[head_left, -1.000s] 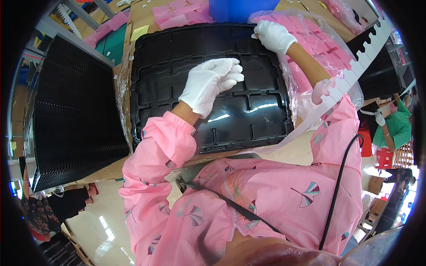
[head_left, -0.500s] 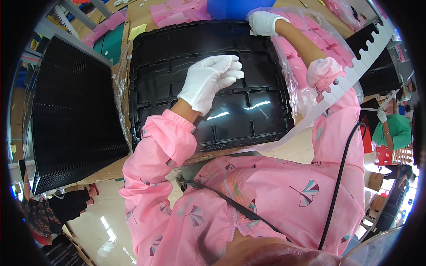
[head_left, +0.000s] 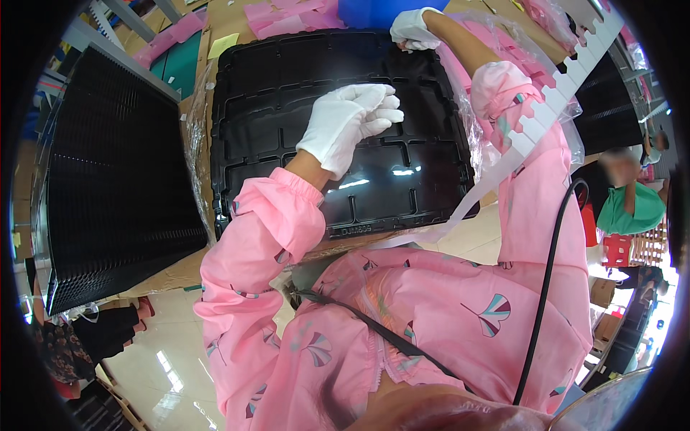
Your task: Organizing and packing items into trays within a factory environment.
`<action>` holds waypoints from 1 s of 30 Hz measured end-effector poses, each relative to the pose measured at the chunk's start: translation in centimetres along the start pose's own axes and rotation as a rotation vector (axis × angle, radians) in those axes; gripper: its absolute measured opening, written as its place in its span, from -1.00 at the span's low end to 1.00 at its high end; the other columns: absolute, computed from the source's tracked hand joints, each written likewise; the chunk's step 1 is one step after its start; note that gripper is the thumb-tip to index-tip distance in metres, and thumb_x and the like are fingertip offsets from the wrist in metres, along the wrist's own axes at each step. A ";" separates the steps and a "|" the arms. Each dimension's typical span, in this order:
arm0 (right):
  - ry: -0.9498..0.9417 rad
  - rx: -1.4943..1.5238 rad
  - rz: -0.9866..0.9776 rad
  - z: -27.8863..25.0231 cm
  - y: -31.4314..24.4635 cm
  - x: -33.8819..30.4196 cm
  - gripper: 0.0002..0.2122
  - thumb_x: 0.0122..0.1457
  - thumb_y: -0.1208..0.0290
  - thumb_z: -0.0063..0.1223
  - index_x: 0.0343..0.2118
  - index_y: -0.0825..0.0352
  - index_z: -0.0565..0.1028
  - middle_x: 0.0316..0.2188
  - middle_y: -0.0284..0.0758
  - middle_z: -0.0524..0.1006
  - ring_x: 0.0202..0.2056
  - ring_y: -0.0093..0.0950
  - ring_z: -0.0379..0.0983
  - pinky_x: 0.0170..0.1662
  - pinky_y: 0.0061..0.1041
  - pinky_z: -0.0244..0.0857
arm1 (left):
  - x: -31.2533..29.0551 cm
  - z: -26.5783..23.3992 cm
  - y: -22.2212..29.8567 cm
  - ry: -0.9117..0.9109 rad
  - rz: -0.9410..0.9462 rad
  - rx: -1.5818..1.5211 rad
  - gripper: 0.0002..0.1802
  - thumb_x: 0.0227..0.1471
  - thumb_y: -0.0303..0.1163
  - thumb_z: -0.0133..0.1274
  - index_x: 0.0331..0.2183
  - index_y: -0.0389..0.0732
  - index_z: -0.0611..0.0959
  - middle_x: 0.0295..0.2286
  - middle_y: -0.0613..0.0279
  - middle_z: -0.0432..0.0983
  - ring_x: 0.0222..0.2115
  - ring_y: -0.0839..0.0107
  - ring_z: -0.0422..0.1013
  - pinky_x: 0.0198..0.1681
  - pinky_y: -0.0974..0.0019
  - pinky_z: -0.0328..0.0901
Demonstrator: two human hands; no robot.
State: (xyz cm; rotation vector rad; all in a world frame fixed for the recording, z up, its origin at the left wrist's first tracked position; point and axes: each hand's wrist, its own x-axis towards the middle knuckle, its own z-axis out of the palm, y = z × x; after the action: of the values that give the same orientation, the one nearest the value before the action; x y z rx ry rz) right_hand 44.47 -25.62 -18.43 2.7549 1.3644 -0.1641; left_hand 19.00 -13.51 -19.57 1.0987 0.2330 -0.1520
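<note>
starting close in, we're seeing a pink printed jacket (head_left: 460, 316) filling the lower part of the view, with a dark strap (head_left: 381, 334) slanting across it and a black cable (head_left: 549, 294) running down its right side. a pale notched strip (head_left: 550, 111) is crossing the right sleeve.

ahead of that we're looking at the black tray (head_left: 424, 158), lying in front of the body on cardboard (head_left: 162, 273), its long ribs showing. the left hand (head_left: 348, 126), white-gloved, is sitting over the tray's middle, fingers half bent; we're not able to tell whether it's touching the tray or pinching anything. left of the tray we're seeing a tall black ridged stack (head_left: 122, 172), with clear film (head_left: 195, 136) lying between the two.

farther out, the right hand (head_left: 415, 30), also white-gloved, is bending its fingers down at the tray's far right corner; its grip we're not able to tell. just beyond it we're seeing a blue bin (head_left: 381, 11). off to the right, a co-worker in green (head_left: 632, 208) is showing near a red stool (head_left: 616, 251).
</note>
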 end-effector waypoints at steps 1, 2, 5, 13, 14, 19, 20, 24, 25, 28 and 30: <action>0.005 0.013 0.007 -0.1 -0.2 -0.1 -0.83 0.02 0.40 -0.02 -0.52 0.37 0.56 -0.62 -0.23 0.51 -0.56 -0.39 0.46 -0.47 -0.43 0.34 | 0.0 0.0 0.0 -0.002 -0.001 -0.001 -0.66 0.11 -0.26 0.00 -0.16 -0.29 0.54 -0.29 0.21 0.52 -0.35 0.49 0.47 -0.34 0.57 0.34; 0.011 0.027 0.015 -0.3 -0.3 -0.2 -0.83 0.02 0.40 -0.02 -0.53 0.37 0.56 -0.63 -0.23 0.51 -0.57 -0.40 0.46 -0.48 -0.43 0.34 | 0.1 0.0 -0.1 -0.004 -0.001 -0.002 -0.66 0.11 -0.26 0.00 -0.16 -0.29 0.54 -0.29 0.21 0.52 -0.34 0.49 0.47 -0.34 0.58 0.34; 0.051 0.138 0.051 -1.1 -0.2 -0.8 -0.82 0.03 0.39 -0.01 -0.54 0.36 0.56 -0.64 -0.26 0.51 -0.59 -0.44 0.45 -0.50 -0.46 0.34 | 0.1 0.2 -0.1 0.002 -0.005 -0.010 -0.66 0.11 -0.27 -0.01 -0.15 -0.30 0.53 -0.29 0.21 0.52 -0.34 0.48 0.48 -0.34 0.58 0.35; 0.432 0.776 0.121 -6.6 2.3 -1.9 -0.80 0.05 0.35 0.01 -0.58 0.34 0.57 -0.69 -0.32 0.50 -0.63 -0.54 0.44 -0.56 -0.53 0.32 | 1.9 0.3 5.1 0.066 0.124 0.014 -0.66 0.13 -0.35 -0.05 -0.11 -0.37 0.49 -0.24 0.12 0.50 -0.28 0.41 0.48 -0.28 0.54 0.39; 0.504 0.802 0.123 -7.5 2.8 -1.6 -0.80 0.05 0.35 0.01 -0.58 0.34 0.57 -0.70 -0.32 0.50 -0.64 -0.55 0.44 -0.57 -0.54 0.32 | 2.9 0.3 6.6 0.054 0.182 0.067 -0.64 0.13 -0.34 -0.06 -0.09 -0.37 0.47 -0.21 0.12 0.49 -0.26 0.41 0.47 -0.26 0.54 0.39; 0.684 0.361 0.282 -9.6 10.2 1.8 -0.72 0.08 0.23 -0.01 -0.63 0.31 0.54 -0.68 -0.34 0.52 -0.63 -0.49 0.46 -0.50 -0.46 0.33 | 11.9 3.4 14.7 -0.035 0.451 0.205 -0.63 0.11 -0.39 -0.03 -0.08 -0.42 0.44 -0.25 -0.01 0.49 -0.22 0.24 0.47 -0.21 0.47 0.40; 0.702 -0.301 0.188 -8.6 13.8 2.7 -0.71 0.04 0.19 0.00 -0.62 0.32 0.54 -0.64 -0.28 0.53 -0.55 -0.36 0.48 -0.43 -0.36 0.34 | 15.0 4.6 15.7 -0.062 0.487 0.207 -0.67 0.09 -0.46 -0.04 -0.11 -0.45 0.43 -0.30 -0.06 0.49 -0.32 0.19 0.50 -0.25 0.42 0.45; 0.547 0.156 0.386 -9.4 9.6 5.7 -0.77 0.10 0.34 -0.09 -0.29 0.35 0.53 -0.22 -0.25 0.53 -0.21 -0.33 0.47 -0.14 -0.47 0.35 | 24.5 2.7 18.7 0.050 0.537 0.259 -0.70 0.05 -0.23 0.06 -0.23 -0.23 0.61 -0.30 0.13 0.54 -0.35 0.44 0.48 -0.31 0.44 0.33; 0.616 -0.122 0.221 -8.6 12.9 5.2 -0.77 0.10 0.34 -0.08 -0.28 0.35 0.53 -0.22 -0.24 0.52 -0.20 -0.31 0.46 -0.12 -0.46 0.34 | 25.8 4.5 18.5 0.067 0.517 0.323 -0.65 0.06 -0.18 0.03 -0.21 -0.24 0.60 -0.26 0.10 0.53 -0.29 0.38 0.47 -0.23 0.40 0.31; 0.787 -0.273 0.098 -5.8 18.8 4.0 -0.74 0.07 0.27 -0.04 -0.26 0.32 0.53 -0.26 -0.18 0.53 -0.20 -0.24 0.44 -0.07 -0.37 0.28 | 27.5 5.8 18.2 0.102 0.533 0.809 -0.48 0.08 -0.01 -0.07 -0.16 -0.29 0.57 -0.19 0.02 0.51 -0.17 0.25 0.43 -0.07 0.33 0.23; 0.910 0.180 0.254 -6.5 15.9 -0.2 -0.72 0.05 0.22 -0.06 -0.31 0.30 0.53 -0.35 -0.19 0.55 -0.25 -0.27 0.45 -0.12 -0.41 0.28 | 27.3 5.6 19.1 0.192 0.491 1.252 -0.31 0.10 0.13 -0.21 -0.12 -0.36 0.52 -0.16 -0.09 0.47 -0.14 0.15 0.41 -0.06 0.30 0.21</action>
State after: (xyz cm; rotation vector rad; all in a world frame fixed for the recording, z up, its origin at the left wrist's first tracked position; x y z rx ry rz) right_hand 57.45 -34.79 -11.76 3.2533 1.0899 1.1532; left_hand 50.47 -10.18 -7.82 2.3822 0.0025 0.3031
